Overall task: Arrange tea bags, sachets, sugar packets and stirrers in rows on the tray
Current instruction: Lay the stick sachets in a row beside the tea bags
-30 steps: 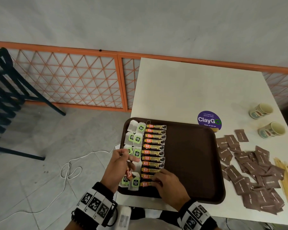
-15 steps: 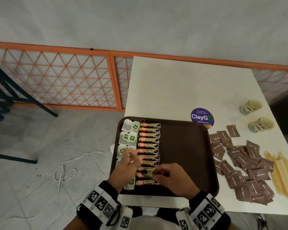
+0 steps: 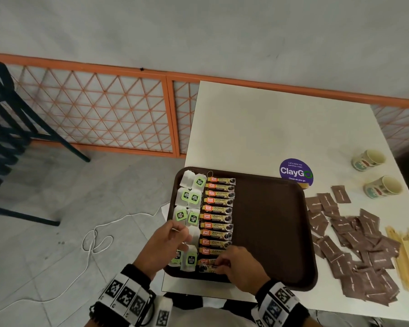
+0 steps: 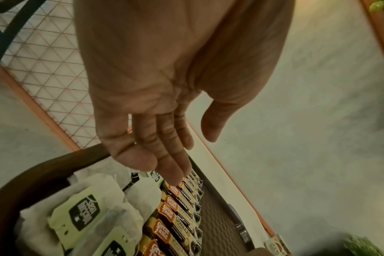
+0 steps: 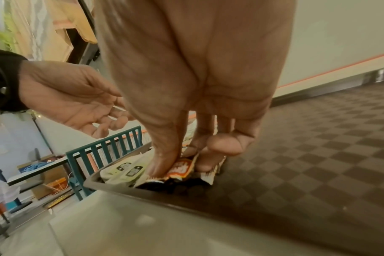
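Observation:
A brown tray [image 3: 269, 220] holds two columns of green-tagged tea bags [image 3: 194, 197] at its left and a row of coffee sachets [image 3: 219, 210] beside them. My right hand [image 3: 219, 265] is at the near end of that row. It pinches the nearest sachet [image 5: 182, 168] between thumb and fingers, low against the tray floor. My left hand [image 3: 181, 232] hovers above the near tea bags [image 4: 86, 213] with straight fingers [image 4: 175, 173] and holds nothing. Brown sugar packets [image 3: 354, 244] and wooden stirrers [image 3: 404, 256] lie on the table, right of the tray.
Two paper cups [image 3: 368, 159] [image 3: 383, 187] lie on their sides at the table's right, behind the packets. A purple round sticker [image 3: 295, 172] sits past the tray. The tray's left edge overhangs the white table [image 3: 269, 126]. A dark chair [image 3: 0, 138] and a white cable [image 3: 97, 239] are on the floor, left.
The sachet my left hand held passed to my right hand, which brought it down at the near end of the sachet row. My left hand rose away with its fingers straight.

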The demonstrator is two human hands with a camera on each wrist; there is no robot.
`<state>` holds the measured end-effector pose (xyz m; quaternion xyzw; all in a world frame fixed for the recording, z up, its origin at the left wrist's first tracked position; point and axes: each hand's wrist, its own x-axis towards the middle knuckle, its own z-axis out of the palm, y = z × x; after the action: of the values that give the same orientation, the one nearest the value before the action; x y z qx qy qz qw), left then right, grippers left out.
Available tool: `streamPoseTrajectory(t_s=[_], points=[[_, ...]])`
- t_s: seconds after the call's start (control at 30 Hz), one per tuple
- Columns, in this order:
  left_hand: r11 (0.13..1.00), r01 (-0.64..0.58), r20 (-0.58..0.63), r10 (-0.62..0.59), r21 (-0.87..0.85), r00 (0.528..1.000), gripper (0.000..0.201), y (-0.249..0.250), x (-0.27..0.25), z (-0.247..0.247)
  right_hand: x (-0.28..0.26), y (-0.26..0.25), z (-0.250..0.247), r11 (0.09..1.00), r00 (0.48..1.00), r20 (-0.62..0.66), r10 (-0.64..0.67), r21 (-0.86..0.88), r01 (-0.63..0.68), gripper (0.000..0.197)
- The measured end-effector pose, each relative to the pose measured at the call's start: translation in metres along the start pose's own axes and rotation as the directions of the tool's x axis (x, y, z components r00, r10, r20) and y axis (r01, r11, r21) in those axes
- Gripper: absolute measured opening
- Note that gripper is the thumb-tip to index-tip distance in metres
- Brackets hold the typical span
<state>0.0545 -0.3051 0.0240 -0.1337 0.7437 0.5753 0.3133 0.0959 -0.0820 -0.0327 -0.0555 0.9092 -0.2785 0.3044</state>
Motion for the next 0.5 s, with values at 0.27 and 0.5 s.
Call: streamPoseTrajectory(t_s=[0.27, 0.5], points=[[0.961, 0.014, 0.189, -0.069, 0.278, 0.979, 0.048, 0.008, -0.007, 0.006, -0.028, -0.006, -0.004, 0.867, 0.762, -0.418, -0.495, -0.184, 0.462, 0.017], [0.988, 0.086, 0.391, -0.029, -0.127, 0.920, 0.019, 0.016, -0.009, 0.016, -0.022, -0.011, -0.022, 0.869, 0.703, -0.545, -0.457, -0.105, 0.484, 0.018]])
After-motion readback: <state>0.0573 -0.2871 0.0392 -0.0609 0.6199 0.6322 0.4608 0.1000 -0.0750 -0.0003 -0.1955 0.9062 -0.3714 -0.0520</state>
